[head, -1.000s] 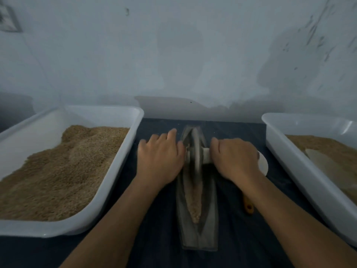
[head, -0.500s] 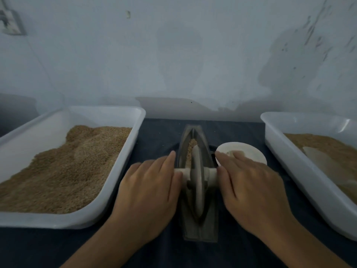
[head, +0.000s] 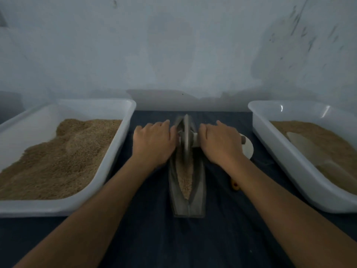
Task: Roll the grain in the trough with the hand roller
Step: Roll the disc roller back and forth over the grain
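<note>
- The trough (head: 187,198), a narrow boat-shaped metal channel, lay lengthwise on the dark-covered table (head: 173,238) between two white tubs, its near end pointing at the person.
- A line of pale grain (head: 185,178) showed along the bottom of the trough on the near side of the wheel.
- The hand roller (head: 186,138), a thin disc on a cross axle, stood upright in the far part of the trough.
- The left hand (head: 154,144) lay palm-down over the left end of the axle, fingers mostly straight and pressing, not wrapped round it as far as could be seen.
- The right hand (head: 220,144) lay the same way over the right end, with a short pale stretch of axle showing between it and the disc.
- The disc looked like heavy, rigid metal, so its own weight would probably do much of the crushing. The smooth axle might slip under flat palms.
- The best hold was likely both axle ends, with equal pressure, to keep the disc from tipping.
- The grain was loose and light, and a hard stroke might push it over the ends.
- The left tub (head: 108,161) and right tub (head: 274,144) each held more grain, and a white dish (head: 248,149) lay behind the right hand.
</note>
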Action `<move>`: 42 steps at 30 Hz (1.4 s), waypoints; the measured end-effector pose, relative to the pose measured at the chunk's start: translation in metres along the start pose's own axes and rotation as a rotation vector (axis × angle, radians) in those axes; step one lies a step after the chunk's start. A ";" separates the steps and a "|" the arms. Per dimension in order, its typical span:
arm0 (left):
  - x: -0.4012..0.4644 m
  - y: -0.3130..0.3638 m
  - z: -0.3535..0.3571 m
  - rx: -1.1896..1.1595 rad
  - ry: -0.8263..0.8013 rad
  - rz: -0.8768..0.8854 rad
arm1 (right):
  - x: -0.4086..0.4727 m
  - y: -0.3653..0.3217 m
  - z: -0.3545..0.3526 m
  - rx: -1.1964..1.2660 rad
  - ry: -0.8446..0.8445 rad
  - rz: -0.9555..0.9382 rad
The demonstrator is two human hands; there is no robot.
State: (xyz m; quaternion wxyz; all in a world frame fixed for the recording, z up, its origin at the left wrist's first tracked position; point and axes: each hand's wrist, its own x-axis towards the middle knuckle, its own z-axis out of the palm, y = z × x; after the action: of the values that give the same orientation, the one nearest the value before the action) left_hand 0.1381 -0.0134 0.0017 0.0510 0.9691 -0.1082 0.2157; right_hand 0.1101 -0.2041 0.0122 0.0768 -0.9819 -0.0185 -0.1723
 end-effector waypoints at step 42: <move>-0.004 -0.006 0.006 -0.097 0.017 -0.044 | 0.008 -0.014 0.002 -0.178 0.115 -0.040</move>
State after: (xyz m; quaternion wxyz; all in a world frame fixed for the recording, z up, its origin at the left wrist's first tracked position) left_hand 0.1379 -0.0078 -0.0056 0.1037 0.9658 -0.0966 0.2171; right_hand 0.1174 -0.1899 0.0150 -0.0130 -0.9727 -0.0185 -0.2308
